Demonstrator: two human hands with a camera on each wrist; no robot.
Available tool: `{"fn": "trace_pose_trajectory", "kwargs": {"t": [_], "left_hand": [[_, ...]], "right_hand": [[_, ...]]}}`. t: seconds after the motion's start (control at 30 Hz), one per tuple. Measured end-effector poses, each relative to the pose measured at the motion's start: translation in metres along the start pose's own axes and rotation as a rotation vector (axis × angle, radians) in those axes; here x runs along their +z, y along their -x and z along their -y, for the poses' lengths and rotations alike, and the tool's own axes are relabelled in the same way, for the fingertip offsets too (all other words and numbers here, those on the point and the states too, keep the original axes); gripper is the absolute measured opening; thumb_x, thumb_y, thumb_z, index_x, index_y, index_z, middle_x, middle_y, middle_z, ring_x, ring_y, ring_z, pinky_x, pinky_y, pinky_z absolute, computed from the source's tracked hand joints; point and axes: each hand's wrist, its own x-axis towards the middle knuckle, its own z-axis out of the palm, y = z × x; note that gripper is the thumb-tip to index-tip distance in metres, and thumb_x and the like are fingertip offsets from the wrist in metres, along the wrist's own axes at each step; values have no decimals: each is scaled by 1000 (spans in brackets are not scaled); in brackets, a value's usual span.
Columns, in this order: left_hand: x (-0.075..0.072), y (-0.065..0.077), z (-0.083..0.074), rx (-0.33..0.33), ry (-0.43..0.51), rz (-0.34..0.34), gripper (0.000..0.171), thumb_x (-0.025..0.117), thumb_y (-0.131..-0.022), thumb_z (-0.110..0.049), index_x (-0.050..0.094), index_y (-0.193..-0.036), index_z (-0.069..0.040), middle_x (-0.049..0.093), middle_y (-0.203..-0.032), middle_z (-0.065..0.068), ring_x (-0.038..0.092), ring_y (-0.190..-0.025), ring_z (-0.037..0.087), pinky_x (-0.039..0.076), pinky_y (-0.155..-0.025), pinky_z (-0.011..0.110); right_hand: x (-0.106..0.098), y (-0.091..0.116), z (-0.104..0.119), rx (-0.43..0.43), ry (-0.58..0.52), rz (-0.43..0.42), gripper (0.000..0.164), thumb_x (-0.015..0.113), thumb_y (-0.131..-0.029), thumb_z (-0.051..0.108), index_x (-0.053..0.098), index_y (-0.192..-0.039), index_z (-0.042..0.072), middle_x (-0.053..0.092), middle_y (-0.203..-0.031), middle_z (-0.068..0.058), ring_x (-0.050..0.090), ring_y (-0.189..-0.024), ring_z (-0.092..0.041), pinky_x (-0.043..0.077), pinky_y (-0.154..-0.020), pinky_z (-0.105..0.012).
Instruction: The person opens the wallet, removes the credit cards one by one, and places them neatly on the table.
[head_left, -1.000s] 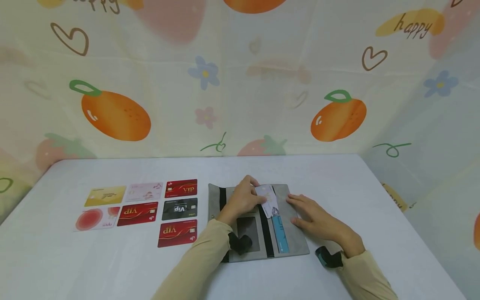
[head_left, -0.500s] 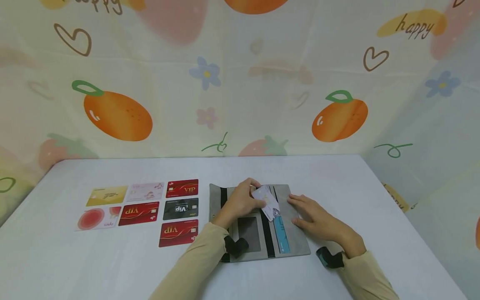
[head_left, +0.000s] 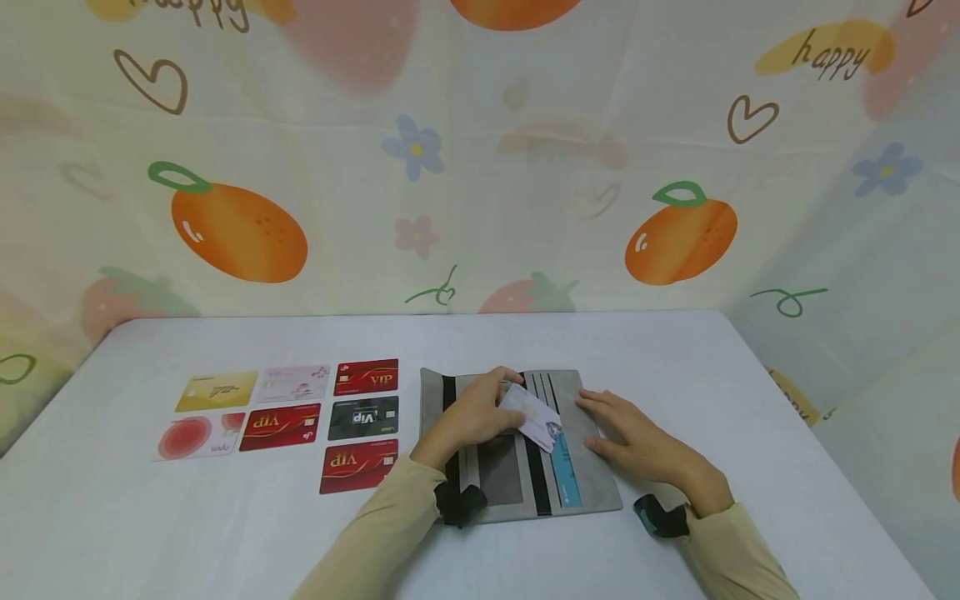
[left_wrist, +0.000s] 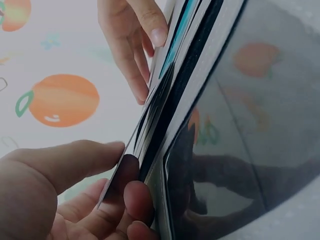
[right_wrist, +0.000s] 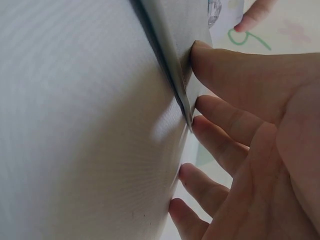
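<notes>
A grey wallet [head_left: 598, 477] lies spread flat on the white table, with dark bands, narrow card slots and a clear window pocket [head_left: 501, 472]. My left hand [head_left: 474, 412] pinches a pale printed card [head_left: 534, 418] between thumb and fingers. That card slants across the slots over the wallet; in the left wrist view it shows nearly edge-on as a thin card [left_wrist: 116, 176]. A blue card [head_left: 566, 475] sits in a slot on the right half, its upper end overlapped by the pale one. My right hand [head_left: 648, 443] rests with extended fingers on the wallet's right part, thumb on its surface [right_wrist: 202, 56].
Left of the wallet, several cards lie in loose rows: a gold card [head_left: 216, 392], a pink card [head_left: 292, 383], a black VIP card [head_left: 363, 417], red VIP cards [head_left: 358, 467] and a card with a red round print [head_left: 198, 436]. A patterned cloth [head_left: 525, 208] hangs behind the table.
The pale card has moved left and slightly toward me with my left hand, turning from nearly in line with the slots to a clear slant. My right hand has stayed in place.
</notes>
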Motion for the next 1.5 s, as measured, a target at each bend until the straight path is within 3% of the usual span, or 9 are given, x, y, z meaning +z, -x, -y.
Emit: {"fn": "trace_pose_trajectory", "kwargs": {"t": [0.2, 0.47, 0.93, 1.5], "left_hand": [[1, 8, 1, 13, 23, -7, 38, 66, -91, -6, 54, -127, 0, 67, -93, 14, 56, -68, 14, 42, -56, 24], [0, 22, 0, -1, 24, 12, 39, 66, -92, -7, 57, -130, -2, 65, -87, 9, 49, -53, 12, 39, -47, 22], [-14, 42, 1, 52, 68, -53, 38, 68, -92, -8, 54, -127, -3, 73, -99, 14, 59, -75, 16, 42, -59, 25], [-38, 72, 7, -18, 89, -171, 34, 72, -89, -9, 56, -119, -10, 71, -108, 11, 62, -85, 18, 49, -71, 28]], "right_hand": [[0, 1, 0, 6, 4, -3, 58, 63, -97, 22, 43, -146, -2, 37, -154, -24, 25, -142, -55, 25, -110, -70], [-1, 1, 2, 1, -1, 0, 57, 62, -97, 22, 43, -145, -3, 38, -154, -25, 25, -142, -55, 24, -111, -70], [0, 0, 0, 4, 8, -2, 57, 63, -97, 21, 44, -145, -3, 38, -154, -25, 27, -142, -54, 25, -110, -70], [0, 1, 1, 26, -11, 9, 59, 62, -98, 25, 42, -147, -2, 36, -155, -24, 24, -143, -53, 24, -111, -70]]}}
